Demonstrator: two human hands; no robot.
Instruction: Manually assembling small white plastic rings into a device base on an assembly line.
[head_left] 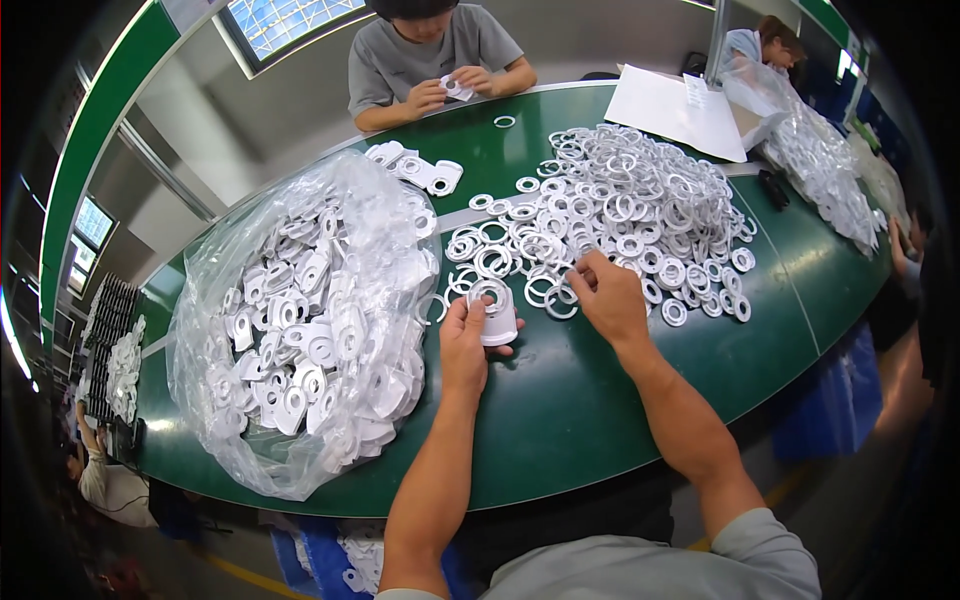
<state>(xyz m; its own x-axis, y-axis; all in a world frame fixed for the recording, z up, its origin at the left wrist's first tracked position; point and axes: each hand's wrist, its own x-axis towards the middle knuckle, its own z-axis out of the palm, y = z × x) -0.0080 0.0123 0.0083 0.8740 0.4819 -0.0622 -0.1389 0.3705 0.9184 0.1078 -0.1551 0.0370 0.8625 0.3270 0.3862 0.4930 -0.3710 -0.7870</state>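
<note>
My left hand [464,345] is closed around a white plastic plate with a round hole [499,325], its rounded end pointing away from me. A ring seems to lie at the hole, though I cannot tell whether it is seated. My right hand [611,298] reaches to the near edge of a heap of white rings [640,185], thumb and fingers pinched together. Whatever is between those fingertips is too small or hidden to make out. Several loose rings [493,262] lie just beyond my left hand.
A clear plastic bag [205,310] full of similar white plates stands at the left. Across the green table [560,420], a person [430,60] handles a white part. White sheets [670,110] and another filled bag [815,150] lie at the far right.
</note>
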